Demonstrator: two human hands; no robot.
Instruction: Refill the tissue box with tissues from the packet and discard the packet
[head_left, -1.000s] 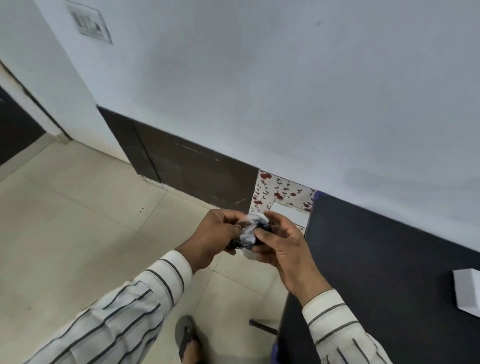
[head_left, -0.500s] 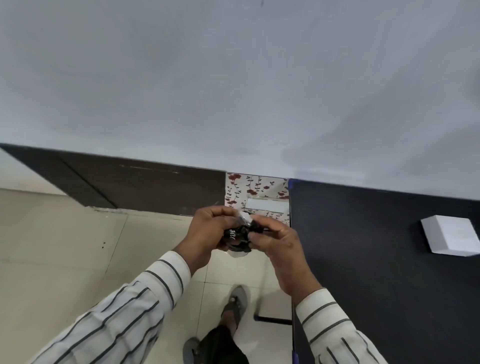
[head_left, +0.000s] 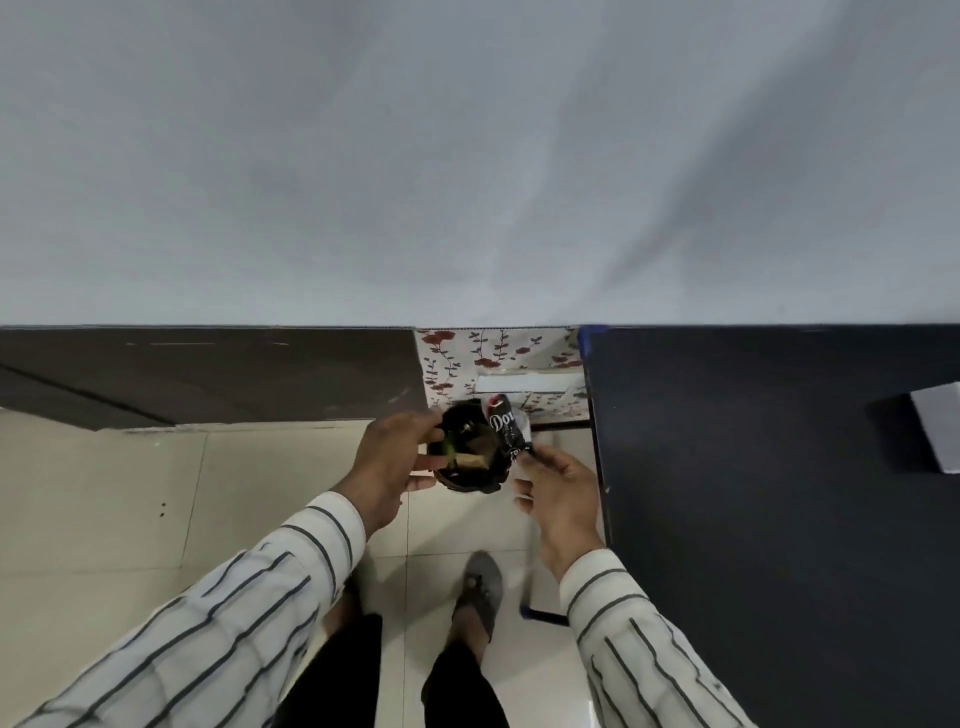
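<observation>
- The packet (head_left: 506, 428), black w/ white lettering and a white end, is pinched at its lower edge by the fingertips of the right hand (head_left: 558, 488); thumb and forefinger are closed on it, other fingers curled loosely.
- The packet is held crumpled, just above and touching the right rim of a small dark bin (head_left: 467, 452).
- The left hand (head_left: 392, 465) is spread fairly wide at the bin's left side, thumb and fingers apart; whether the rim is actually gripped can't be told, as the contact is blurred.
- Scraps are seen inside the bin, incl. a tan piece and sth green; detail too blurred to name.
- A floral-patterned box (head_left: 498, 364), white w/ red flowers, stands on the floor against the wall, betw. the dark skirting (head_left: 208, 374) and the black table (head_left: 753, 493); a white slot is seen on its top.
- The bin and packet are held in front of that box, over the tiled floor (head_left: 104, 493).
- A white box (head_left: 940, 431) lies on the table at far right, well apart from the hands, partly cut off by the frame edge.
- Striped sleeves (head_left: 234, 623) are worn on both arms; dark trousers and a grey sandal (head_left: 480, 582) are seen below.
</observation>
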